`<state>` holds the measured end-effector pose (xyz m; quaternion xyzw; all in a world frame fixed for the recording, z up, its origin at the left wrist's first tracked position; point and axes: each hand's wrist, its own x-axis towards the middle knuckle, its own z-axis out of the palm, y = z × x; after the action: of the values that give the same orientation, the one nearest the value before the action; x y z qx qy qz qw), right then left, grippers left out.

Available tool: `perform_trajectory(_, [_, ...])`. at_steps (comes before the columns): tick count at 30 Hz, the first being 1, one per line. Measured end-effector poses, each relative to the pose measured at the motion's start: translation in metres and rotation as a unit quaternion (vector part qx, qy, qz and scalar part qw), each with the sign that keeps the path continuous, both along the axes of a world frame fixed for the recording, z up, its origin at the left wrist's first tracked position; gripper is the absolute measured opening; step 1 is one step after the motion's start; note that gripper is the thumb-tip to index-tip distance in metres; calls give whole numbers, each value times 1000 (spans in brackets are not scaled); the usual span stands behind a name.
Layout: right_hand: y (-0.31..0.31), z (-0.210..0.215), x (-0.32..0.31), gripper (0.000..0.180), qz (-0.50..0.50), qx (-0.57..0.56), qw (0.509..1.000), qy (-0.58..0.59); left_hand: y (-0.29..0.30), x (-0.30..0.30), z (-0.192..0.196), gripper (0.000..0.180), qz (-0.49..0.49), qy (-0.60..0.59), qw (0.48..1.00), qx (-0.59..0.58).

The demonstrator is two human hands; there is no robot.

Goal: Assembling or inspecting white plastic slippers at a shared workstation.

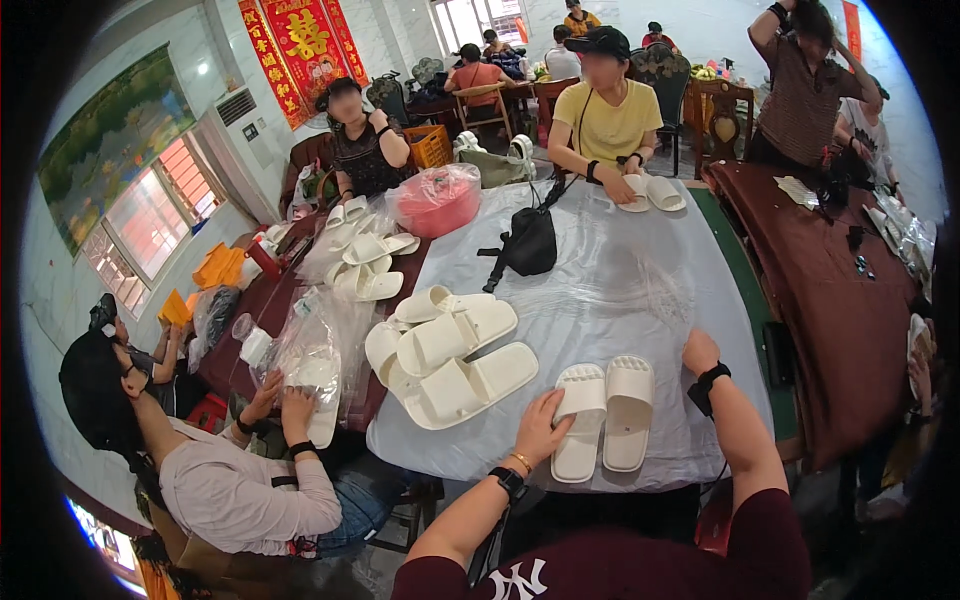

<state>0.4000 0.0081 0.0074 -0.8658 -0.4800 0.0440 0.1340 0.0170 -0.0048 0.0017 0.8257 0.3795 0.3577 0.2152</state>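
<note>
In front of me on the covered table, two white slippers stand side by side, toes toward me. My left hand [541, 430] grips the outer edge of the left slipper [578, 440], beside its strap. The right slipper [628, 440] is untouched, a small gap from the first. Off to its right, my right hand [701, 353] hovers near or rests on the plastic sheet with its fingers curled closed; whether anything is inside is hidden. A pile of several white slippers [460, 390] lies to the left of my left hand, stacked loosely.
A clear plastic sheet [640, 270] covers the table. Farther back lie a black bag [528, 240] and a pink, plastic-wrapped tub [440, 203]. Across from me a person [605, 120] handles another slipper pair [655, 192]. At left, a co-worker [240, 480] handles a bagged slipper [325, 400].
</note>
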Motion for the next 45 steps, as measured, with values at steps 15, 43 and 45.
perform_trajectory(15, [-88, 90, -59, 21, 83, -114, 896, 421, -20, 117, 70, 25, -198, -40, 978, 50])
perform_trajectory(43, [23, 3, -22, 34, 313, 23, 944, 101, -44, 80, 132, 12, -173, -208, 938, -216])
perform_trajectory(45, [25, -2, -18, 37, 291, 66, 953, 43, -51, 62, 146, 12, -178, -229, 922, -257])
